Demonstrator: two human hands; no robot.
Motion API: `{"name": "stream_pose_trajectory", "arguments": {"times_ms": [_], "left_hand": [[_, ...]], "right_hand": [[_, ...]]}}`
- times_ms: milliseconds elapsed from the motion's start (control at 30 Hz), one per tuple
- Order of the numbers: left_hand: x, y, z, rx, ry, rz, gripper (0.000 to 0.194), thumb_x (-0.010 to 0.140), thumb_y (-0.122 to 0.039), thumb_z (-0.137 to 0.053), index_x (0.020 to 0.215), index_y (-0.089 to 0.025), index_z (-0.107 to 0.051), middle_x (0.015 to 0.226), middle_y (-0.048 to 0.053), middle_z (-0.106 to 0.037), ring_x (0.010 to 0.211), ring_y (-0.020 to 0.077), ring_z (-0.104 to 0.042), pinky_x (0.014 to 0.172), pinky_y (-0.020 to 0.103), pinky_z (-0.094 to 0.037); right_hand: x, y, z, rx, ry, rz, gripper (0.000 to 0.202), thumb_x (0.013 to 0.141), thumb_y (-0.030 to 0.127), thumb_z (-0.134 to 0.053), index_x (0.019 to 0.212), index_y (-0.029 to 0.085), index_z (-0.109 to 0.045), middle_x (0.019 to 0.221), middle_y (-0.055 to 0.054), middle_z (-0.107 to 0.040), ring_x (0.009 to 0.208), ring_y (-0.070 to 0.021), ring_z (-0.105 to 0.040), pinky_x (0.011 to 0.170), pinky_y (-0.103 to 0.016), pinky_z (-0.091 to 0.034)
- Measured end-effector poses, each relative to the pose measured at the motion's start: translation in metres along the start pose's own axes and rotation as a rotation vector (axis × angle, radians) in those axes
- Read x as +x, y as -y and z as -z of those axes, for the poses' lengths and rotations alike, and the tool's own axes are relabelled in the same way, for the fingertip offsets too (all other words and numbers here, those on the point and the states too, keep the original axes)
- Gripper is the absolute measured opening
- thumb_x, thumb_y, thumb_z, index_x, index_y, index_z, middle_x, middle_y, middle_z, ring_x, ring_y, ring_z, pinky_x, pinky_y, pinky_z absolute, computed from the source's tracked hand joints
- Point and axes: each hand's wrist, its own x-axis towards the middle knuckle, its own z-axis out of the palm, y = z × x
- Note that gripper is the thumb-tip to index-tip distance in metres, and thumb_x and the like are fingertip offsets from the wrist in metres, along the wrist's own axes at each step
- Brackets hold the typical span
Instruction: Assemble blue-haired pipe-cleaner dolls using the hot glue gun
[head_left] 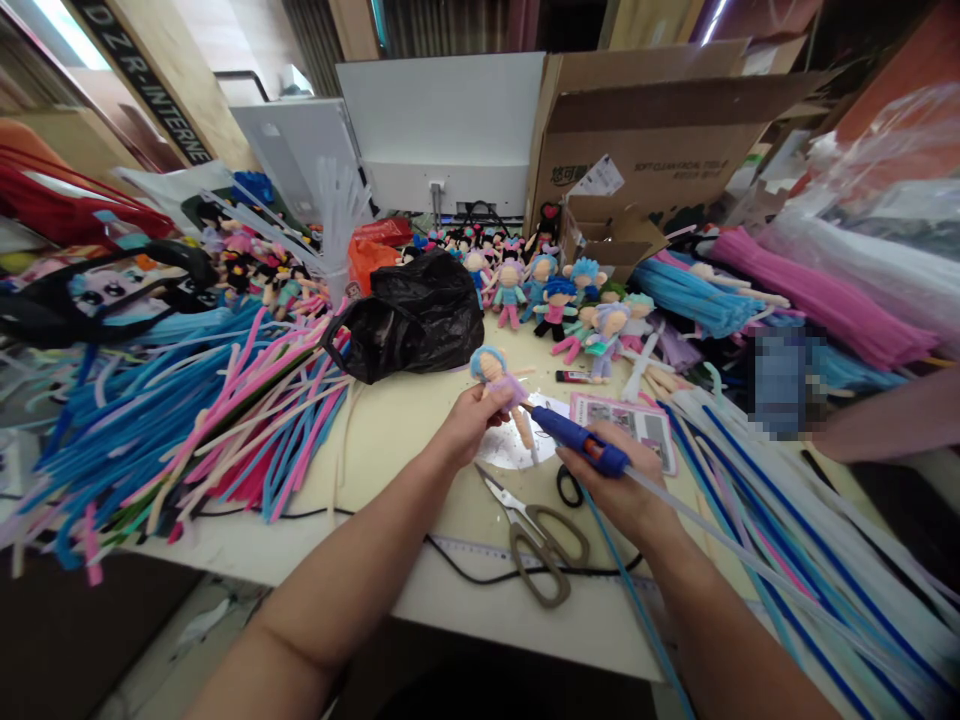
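Observation:
A small doll with blue hair [489,366], a purple top and a beige leg hangs in my left hand [474,418], whose fingers pinch it at the torso. My right hand [619,475] is wrapped round a blue glue gun [574,435], its tip pointing left at the doll's purple top. A pale glue stick runs out of the gun's back over my right forearm. Under the doll lies a round white sheet [499,452] with small specks. Scissors [529,530] with grey-brown handles rest below my hands, their blades toward the doll.
Bundles of coloured pipe cleaners [172,400] cover the left side, and more [810,540] spread at the right. A black plastic bag [420,315] and several finished dolls [559,305] stand behind. Farther back are a monitor [450,120] and a cardboard box [637,140]. A black cable crosses the front.

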Motion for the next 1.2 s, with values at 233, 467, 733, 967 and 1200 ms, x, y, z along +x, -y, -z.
{"name": "stream_pose_trajectory", "arguments": {"times_ms": [233,467,733,967,1200], "left_hand": [[-0.001,-0.002,0.001,0.016,0.028,-0.012,0.044,0.055,-0.051,-0.079,0.071,-0.012,-0.065,0.064,0.002,-0.056,0.059,0.0099,-0.045,0.059,0.025,-0.032],[-0.002,-0.004,0.003,0.057,0.083,-0.037,0.04,0.06,-0.049,-0.077,0.076,-0.013,-0.068,0.069,0.003,-0.06,0.061,0.011,-0.044,0.059,0.026,-0.031],[-0.002,-0.005,0.003,0.081,0.152,-0.004,0.038,0.061,-0.047,-0.076,0.078,-0.015,-0.067,0.068,0.001,-0.057,0.06,0.0107,-0.043,0.058,0.025,-0.03],[-0.004,-0.008,0.004,0.056,0.198,0.042,0.038,0.064,-0.043,-0.075,0.09,-0.016,-0.069,0.073,0.002,-0.059,0.062,0.0103,-0.045,0.057,0.024,-0.029],[-0.003,-0.009,0.007,0.029,0.205,0.101,0.036,0.055,-0.038,-0.082,0.076,-0.014,-0.069,0.066,0.002,-0.059,0.061,0.01,-0.047,0.056,0.024,-0.028]], "right_hand": [[0.003,0.006,0.006,0.012,-0.007,-0.056,0.029,0.078,0.044,-0.06,0.062,0.023,-0.051,0.055,0.003,-0.051,0.05,-0.0133,-0.047,0.048,-0.027,-0.036],[0.003,0.008,0.011,0.056,0.018,-0.153,0.032,0.075,0.048,-0.061,0.06,0.023,-0.049,0.053,0.002,-0.049,0.049,-0.0145,-0.046,0.045,-0.027,-0.036],[0.002,0.002,0.011,0.051,0.027,-0.151,0.03,0.076,0.047,-0.061,0.061,0.023,-0.051,0.054,0.002,-0.051,0.049,-0.0147,-0.045,0.044,-0.028,-0.036],[0.003,0.002,0.013,0.021,0.068,-0.199,0.029,0.076,0.049,-0.061,0.063,0.023,-0.055,0.055,0.001,-0.052,0.05,-0.0162,-0.048,0.046,-0.029,-0.039],[0.003,-0.001,0.011,0.061,0.031,-0.134,0.024,0.076,0.047,-0.062,0.069,0.025,-0.061,0.058,0.0,-0.058,0.051,-0.0183,-0.053,0.045,-0.03,-0.04]]}}
